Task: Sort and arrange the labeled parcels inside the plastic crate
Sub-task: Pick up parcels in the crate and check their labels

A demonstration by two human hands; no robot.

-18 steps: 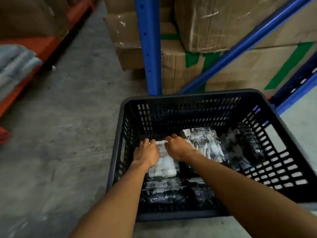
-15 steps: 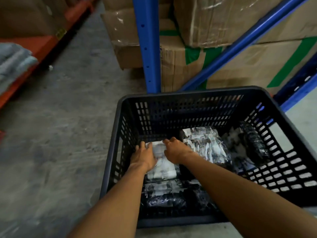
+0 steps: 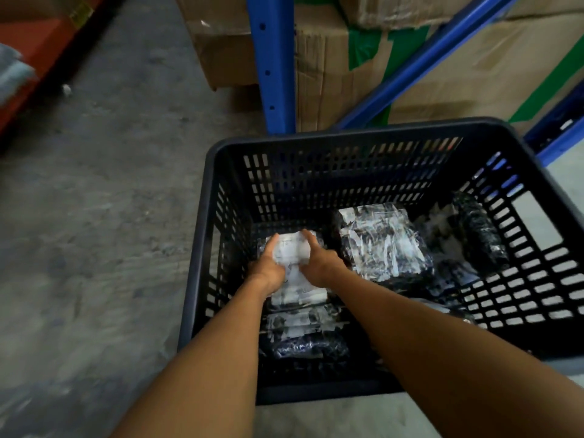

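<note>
A grey concrete floor [image 3: 94,216] fills the left of the view. At the top, cardboard boxes [image 3: 442,58], some marked with green bands, sit behind the blue posts of a shelf rack [image 3: 271,64], 1 post upright and another slanting. An orange rack beam [image 3: 28,55] crosses the top left corner.

On the floor just in front of the blue rack stands a black plastic crate [image 3: 347,143] with slotted walls. Several parcels in dark wrapping under clear film, with white labels, lie on its bottom. The biggest parcel [image 3: 384,245] lies flat near the middle, close to the far wall. To its right a dark rolled parcel [image 3: 477,229] leans against the right wall. At the near left corner another flat parcel [image 3: 303,333] lies under the forearms.

Between these, in the left part of the crate, lies a parcel with a white label [image 3: 290,251]. Both hands are on it. The left hand [image 3: 267,268] grips its left edge, fingers curled along the side and thumb over the label. The right hand [image 3: 317,262] grips its right edge in the same way, its fingers reaching the far corner. The 2 hands lie close together, with the label showing between them. The picture is too blurred to read any label.
</note>
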